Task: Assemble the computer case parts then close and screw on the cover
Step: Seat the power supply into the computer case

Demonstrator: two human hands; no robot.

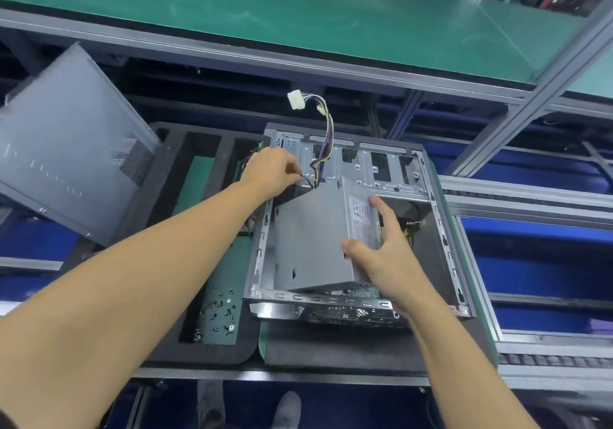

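Note:
An open grey computer case [431,176] lies on its side on a black mat. Inside it sits a tilted grey power supply [311,229] with a white label. My right hand [384,256] grips the power supply's right side, thumb on its top face and fingers down the labelled side. My left hand [272,173] pinches a thin black wire [306,180] at the unit's far left corner. A bundle of yellow, purple and black cables [326,136] rises from there to a white connector [296,99]. The grey side cover [66,150] leans at the left.
A black foam tray [172,345] left of the case holds several loose black screws [220,312] in one slot. A green shelf [298,17] runs overhead behind the case. Conveyor rails [530,203] pass on the right. Shoes show below the bench.

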